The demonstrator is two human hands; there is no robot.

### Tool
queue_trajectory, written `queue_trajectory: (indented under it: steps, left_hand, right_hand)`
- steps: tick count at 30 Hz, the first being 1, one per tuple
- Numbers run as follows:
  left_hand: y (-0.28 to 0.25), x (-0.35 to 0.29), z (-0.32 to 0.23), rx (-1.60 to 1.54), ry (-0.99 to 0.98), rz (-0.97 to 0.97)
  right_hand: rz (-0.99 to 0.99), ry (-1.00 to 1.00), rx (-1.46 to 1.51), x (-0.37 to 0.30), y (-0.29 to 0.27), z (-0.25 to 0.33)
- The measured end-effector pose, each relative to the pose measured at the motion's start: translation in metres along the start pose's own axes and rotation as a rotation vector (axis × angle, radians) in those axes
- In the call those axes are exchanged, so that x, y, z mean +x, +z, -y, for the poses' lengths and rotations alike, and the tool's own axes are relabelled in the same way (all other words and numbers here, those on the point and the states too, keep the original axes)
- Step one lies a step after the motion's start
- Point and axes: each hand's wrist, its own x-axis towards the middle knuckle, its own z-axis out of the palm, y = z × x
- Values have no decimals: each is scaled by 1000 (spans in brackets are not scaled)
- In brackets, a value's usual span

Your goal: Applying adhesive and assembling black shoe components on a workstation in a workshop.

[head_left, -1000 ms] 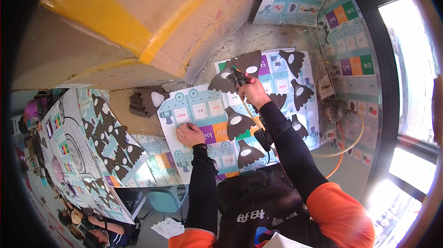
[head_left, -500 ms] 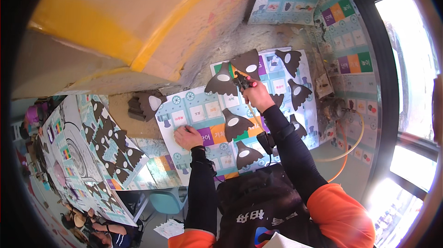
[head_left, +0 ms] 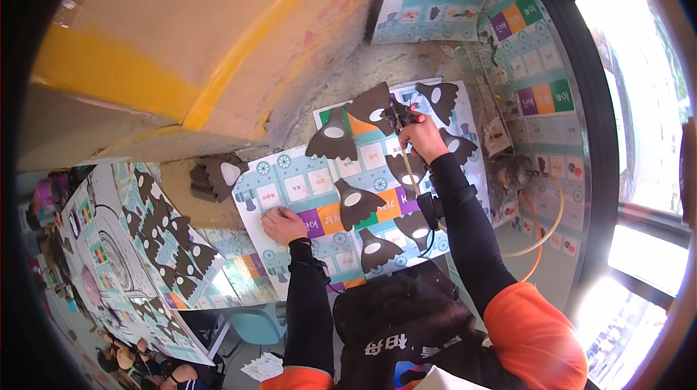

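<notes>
My right hand [head_left: 423, 136] grips a black spray gun [head_left: 401, 113] with red knobs. A thin yellowish hose runs from it down beside my forearm. The gun's front is over the far part of a printed sheet [head_left: 274, 165], next to a dark brown fan-shaped piece [head_left: 361, 108] with a white oval. Several similar scalloped pieces lie spread over the sheet, among them one [head_left: 358, 205] at its middle and one [head_left: 440, 102] at its far right. My left hand [head_left: 284, 226] rests on the sheet's left part, fingers slightly bent and nothing visible in them.
A stack of brown pieces [head_left: 210, 181] sits left of the sheet. A large yellow-stained cardboard box [head_left: 239, 34] looms at the far left. Another table [head_left: 109, 223] holds sheets with pieces. At right are a metal container [head_left: 514, 171], hoses and a window. A chair [head_left: 258, 326] stands below.
My right hand has moved the spray gun rightward across the far pieces. My left hand stays in about the same place on the sheet. The whole view has shifted slightly.
</notes>
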Motion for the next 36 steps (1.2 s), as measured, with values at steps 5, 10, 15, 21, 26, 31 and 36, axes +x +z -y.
queue_trajectory:
  steps: [5, 10, 15, 21, 26, 31, 36]
  left_hand:
    - [-1, 0, 4, 29, 9, -15]
    - [-2, 2, 0, 29, 9, -10]
    - [-2, 2, -1, 11, 3, -8]
    - [-2, 1, 1, 32, 16, -12]
    - [-2, 1, 0, 55, 22, -5]
    - [-1, 1, 0, 22, 3, -9]
    - [-1, 1, 1, 42, -5, -4]
  right_hand:
    - [88, 61, 132, -7, 0, 3]
    - [31, 98, -16, -8, -13, 1]
    - [86, 100, 14, 1, -13, 6]
    - [-75, 23, -57, -6, -18, 12]
    - [38, 92, -134, -6, -23, 3]
    - [29, 54, 19, -3, -18, 1]
    - [-6, 58, -31, -7, -22, 7]
